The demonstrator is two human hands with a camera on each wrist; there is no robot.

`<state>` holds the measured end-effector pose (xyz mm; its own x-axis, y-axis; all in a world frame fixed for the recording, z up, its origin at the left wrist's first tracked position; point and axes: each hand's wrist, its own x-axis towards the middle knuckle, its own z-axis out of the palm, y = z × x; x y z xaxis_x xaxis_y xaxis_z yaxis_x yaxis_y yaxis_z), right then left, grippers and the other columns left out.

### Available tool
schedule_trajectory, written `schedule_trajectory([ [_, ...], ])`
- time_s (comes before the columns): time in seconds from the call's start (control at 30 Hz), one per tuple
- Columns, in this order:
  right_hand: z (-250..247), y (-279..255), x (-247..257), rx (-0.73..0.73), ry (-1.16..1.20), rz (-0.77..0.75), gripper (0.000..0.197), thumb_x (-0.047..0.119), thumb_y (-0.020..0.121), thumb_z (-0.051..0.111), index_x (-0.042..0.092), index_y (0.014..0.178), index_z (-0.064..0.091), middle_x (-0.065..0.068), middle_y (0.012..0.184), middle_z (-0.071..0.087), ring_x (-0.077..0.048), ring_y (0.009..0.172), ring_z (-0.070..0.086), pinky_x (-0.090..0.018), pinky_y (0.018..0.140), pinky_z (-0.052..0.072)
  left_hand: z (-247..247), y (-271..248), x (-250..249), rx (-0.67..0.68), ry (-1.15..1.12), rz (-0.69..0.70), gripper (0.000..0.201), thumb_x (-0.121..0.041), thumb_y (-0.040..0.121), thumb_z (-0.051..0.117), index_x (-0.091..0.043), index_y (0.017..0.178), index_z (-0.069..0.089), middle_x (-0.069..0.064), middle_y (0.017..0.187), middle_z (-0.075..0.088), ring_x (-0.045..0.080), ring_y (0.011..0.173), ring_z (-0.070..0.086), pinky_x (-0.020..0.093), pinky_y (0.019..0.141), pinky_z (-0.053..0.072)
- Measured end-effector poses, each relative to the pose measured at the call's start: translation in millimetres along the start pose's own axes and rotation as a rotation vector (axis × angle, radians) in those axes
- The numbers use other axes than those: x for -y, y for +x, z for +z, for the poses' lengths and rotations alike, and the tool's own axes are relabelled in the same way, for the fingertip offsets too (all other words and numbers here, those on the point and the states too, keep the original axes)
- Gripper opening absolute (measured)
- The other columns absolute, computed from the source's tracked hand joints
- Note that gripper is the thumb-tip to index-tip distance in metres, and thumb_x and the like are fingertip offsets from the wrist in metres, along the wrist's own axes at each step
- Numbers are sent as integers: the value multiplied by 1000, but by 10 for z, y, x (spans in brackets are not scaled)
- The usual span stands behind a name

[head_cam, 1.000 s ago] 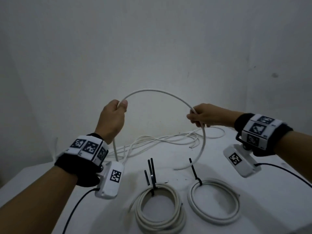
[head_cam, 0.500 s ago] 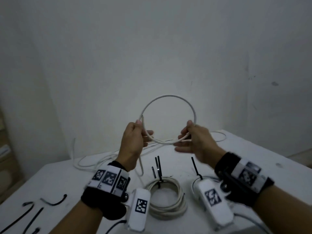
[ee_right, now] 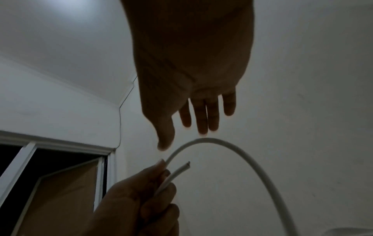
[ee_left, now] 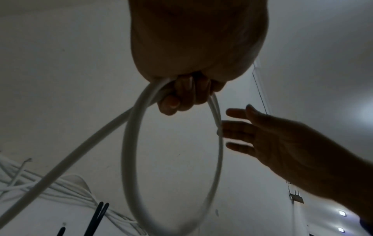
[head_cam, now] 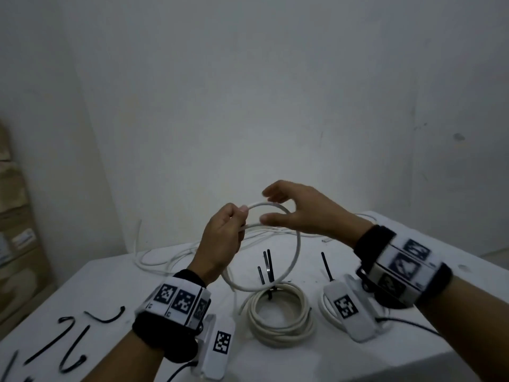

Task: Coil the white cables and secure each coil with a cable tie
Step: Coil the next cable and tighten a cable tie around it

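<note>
My left hand [head_cam: 228,232] grips a white cable [head_cam: 298,244] where it crosses itself, so one loop hangs below the fist. The left wrist view shows its fingers [ee_left: 182,95] curled round the cable loop [ee_left: 129,151]. In the right wrist view the cable's cut end [ee_right: 184,168] sticks out of that fist. My right hand [head_cam: 292,210] hovers at the loop's top with straight, spread fingers [ee_right: 203,115] and holds nothing. Two tied coils lie on the table: one in the middle [head_cam: 281,318], one [head_cam: 322,306] half hidden under my right wrist camera.
Loose white cables [head_cam: 165,257] sprawl along the table's back edge by the wall. Several black cable ties [head_cam: 68,340] lie at the front left. Tie tails [head_cam: 267,267] stand up from the coils. Cardboard boxes [head_cam: 16,244] stand at the left.
My right hand has let go of the cable and spread its fingers. The loop, which stood above both hands, now hangs down from my left fist.
</note>
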<state>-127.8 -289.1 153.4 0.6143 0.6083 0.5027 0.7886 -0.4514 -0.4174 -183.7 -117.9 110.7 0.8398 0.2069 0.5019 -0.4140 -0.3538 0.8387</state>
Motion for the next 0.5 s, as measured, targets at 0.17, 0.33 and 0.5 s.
schedule_trajectory([
  [0.17, 97, 229, 35, 279, 159, 40, 21, 25, 93, 59, 14, 76, 62, 3, 66, 65, -11, 59, 62, -23, 65, 51, -4, -19, -33, 61, -8, 13, 29, -22, 101, 44, -11, 74, 42, -4, 51, 36, 9, 44, 28, 27, 44, 24],
  [0.33, 116, 184, -192, 223, 499, 115, 29, 22, 94, 57, 12, 67, 61, 0, 56, 53, -12, 54, 49, -22, 57, 44, -144, -14, -8, -74, -69, 18, 31, -18, 101, 44, -7, 73, 41, 12, 52, 51, 19, 42, 41, 30, 43, 37],
  [0.5, 132, 62, -416, 196, 1001, 219, 19, 24, 83, 59, 4, 84, 62, 1, 62, 50, -14, 58, 50, -27, 66, 48, -256, -81, 96, -83, -226, -67, 26, -20, 103, 38, -9, 80, 39, 23, 81, 71, 34, 60, 64, 36, 55, 53],
])
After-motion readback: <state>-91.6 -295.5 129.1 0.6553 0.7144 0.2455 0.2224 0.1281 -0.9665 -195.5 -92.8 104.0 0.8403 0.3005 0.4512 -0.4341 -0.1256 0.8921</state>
